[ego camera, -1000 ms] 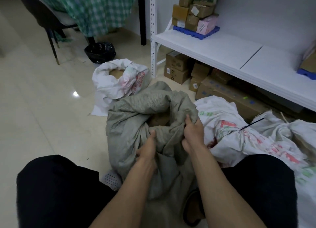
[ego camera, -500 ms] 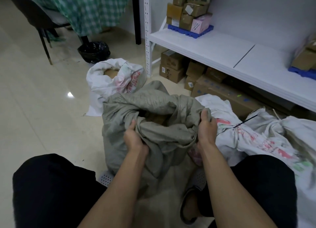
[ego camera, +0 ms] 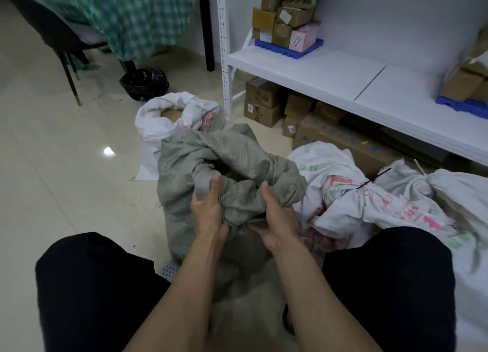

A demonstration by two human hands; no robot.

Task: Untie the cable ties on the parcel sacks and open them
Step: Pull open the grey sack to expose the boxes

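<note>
Gripping the grey sack (ego camera: 232,164) on the floor between the knees: left hand (ego camera: 207,211) and right hand (ego camera: 277,217) fingers clamped on bunched mouth fabric, likely to spread it. White sack (ego camera: 343,193) alongside, cable tie (ego camera: 365,184) on.

**Both hands gripping, close together**

L hand (ego camera: 207,210) & R hand (ego camera: 274,214) both curled round bunched grey sack (ego camera: 232,166) cloth, thumbs up, grips side by side, nearly touching. Forearms bare, converging fwd between the knees.

Print on the cardboard boxes (ego camera: 261,111) and white sacks (ego camera: 343,190) is too blurred to read.
</note>
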